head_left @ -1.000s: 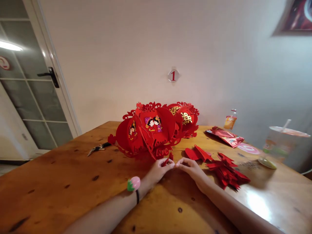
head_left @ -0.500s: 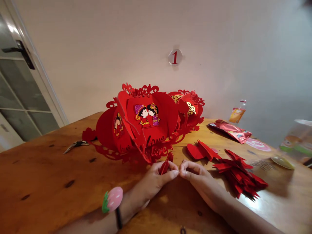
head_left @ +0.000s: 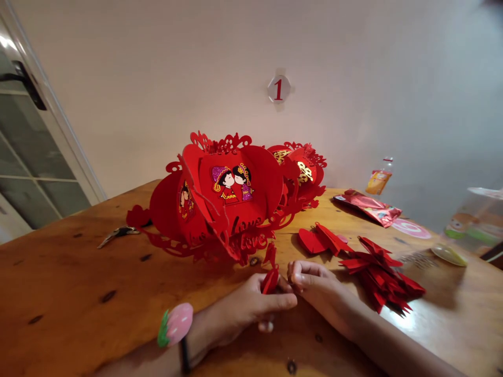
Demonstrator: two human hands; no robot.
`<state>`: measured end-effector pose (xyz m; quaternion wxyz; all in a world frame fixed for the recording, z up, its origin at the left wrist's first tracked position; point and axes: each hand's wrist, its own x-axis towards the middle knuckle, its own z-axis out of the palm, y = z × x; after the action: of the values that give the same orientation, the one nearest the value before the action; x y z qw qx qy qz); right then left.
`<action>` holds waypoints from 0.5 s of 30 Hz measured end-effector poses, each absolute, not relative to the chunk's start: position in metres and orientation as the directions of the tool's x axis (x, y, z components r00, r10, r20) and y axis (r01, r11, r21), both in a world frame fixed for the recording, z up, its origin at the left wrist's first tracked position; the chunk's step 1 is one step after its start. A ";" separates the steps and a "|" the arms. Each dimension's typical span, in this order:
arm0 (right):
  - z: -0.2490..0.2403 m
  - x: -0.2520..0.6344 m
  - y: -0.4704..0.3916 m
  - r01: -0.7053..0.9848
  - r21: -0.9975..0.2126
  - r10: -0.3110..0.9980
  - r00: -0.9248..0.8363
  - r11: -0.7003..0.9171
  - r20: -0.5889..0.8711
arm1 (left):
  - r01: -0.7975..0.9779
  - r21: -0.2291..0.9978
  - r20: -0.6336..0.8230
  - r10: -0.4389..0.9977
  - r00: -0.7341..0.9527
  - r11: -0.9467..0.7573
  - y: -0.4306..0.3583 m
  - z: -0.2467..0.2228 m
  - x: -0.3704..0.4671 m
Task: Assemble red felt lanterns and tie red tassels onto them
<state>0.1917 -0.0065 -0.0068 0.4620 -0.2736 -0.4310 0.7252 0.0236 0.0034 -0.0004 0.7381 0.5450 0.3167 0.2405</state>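
Near the front middle, my left hand (head_left: 259,303) is closed on a small red felt piece (head_left: 270,281), which pokes up between thumb and fingers. My right hand (head_left: 314,283) is just beside it, thumb and fingertips pinched together; whatever they hold is too small to make out. Behind the hands stands a large red felt lantern (head_left: 243,183) with a cartoon couple and cut-out "love" lettering. A small red piece (head_left: 270,253) hangs below its lower edge. To the right lie red heart-shaped pieces (head_left: 314,241) and a heap of folded red pieces (head_left: 387,280).
A second red lantern (head_left: 310,173) with gold characters stands behind. At the right are a red packet (head_left: 367,206), small metal rings (head_left: 418,259), a yellowish dish (head_left: 450,255), a bottle (head_left: 380,177) and a clear tub (head_left: 477,220). Keys (head_left: 118,234) lie at the left.
My left hand has moved slightly down, with its lower fingers now showing beneath the thumb. The small red piece in it sits lower. The view has shifted slightly.
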 end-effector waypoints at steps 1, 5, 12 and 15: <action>-0.005 0.191 -0.008 -0.443 -0.872 0.900 -0.436 -0.208 0.006 | -0.011 0.949 -0.218 0.682 0.699 0.314 0.001 0.001 0.024; -0.002 0.189 -0.010 -0.438 -0.871 0.909 -0.416 -0.222 -0.022 | 0.048 0.943 -0.247 0.593 0.767 0.330 -0.005 0.003 0.028; -0.003 0.190 -0.010 -0.428 -0.868 0.909 -0.413 -0.252 -0.060 | 0.100 0.958 -0.248 0.594 0.765 0.270 -0.007 -0.001 0.030; -0.004 0.189 -0.011 -0.452 -0.850 0.886 -0.463 -0.271 -0.036 | 0.093 0.960 -0.237 0.588 0.773 0.265 -0.008 0.000 0.029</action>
<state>0.1886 -0.0108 -0.0041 0.4451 -0.2656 -0.4081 0.7516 0.0294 -0.0075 0.0001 0.7397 0.5826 0.2921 0.1675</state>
